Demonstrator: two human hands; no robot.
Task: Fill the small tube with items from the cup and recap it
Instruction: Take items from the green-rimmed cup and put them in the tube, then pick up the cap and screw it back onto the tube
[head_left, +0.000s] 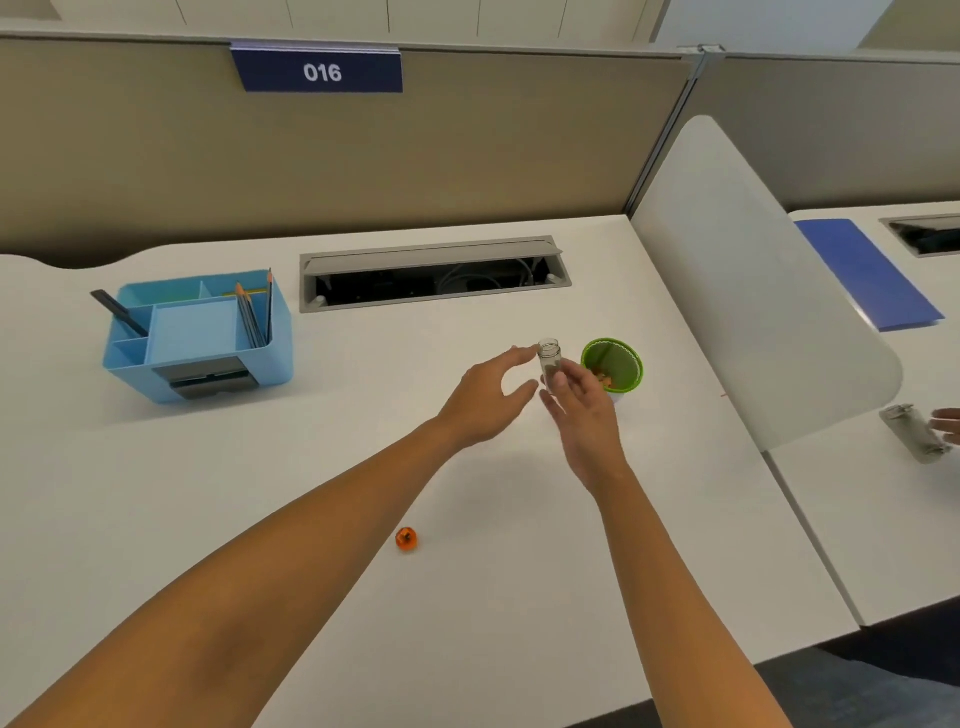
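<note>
A small clear tube (549, 358) stands upright and uncapped, held near its lower part by my right hand (582, 410). My left hand (493, 397) hovers just left of the tube with its fingers spread; its fingertips come close to the tube's rim, and I cannot tell whether they touch. Right of the tube stands a green cup (613, 364) with small orange items at its bottom. An orange cap (406, 538) lies alone on the white desk (311, 467), well in front of both hands.
A blue desk organiser (200, 335) with pencils sits at the back left. An open cable tray (434, 273) runs along the back. A white divider (753, 291) borders the right side; beyond it lie a blue folder (867, 273) and another person's hand (948, 423).
</note>
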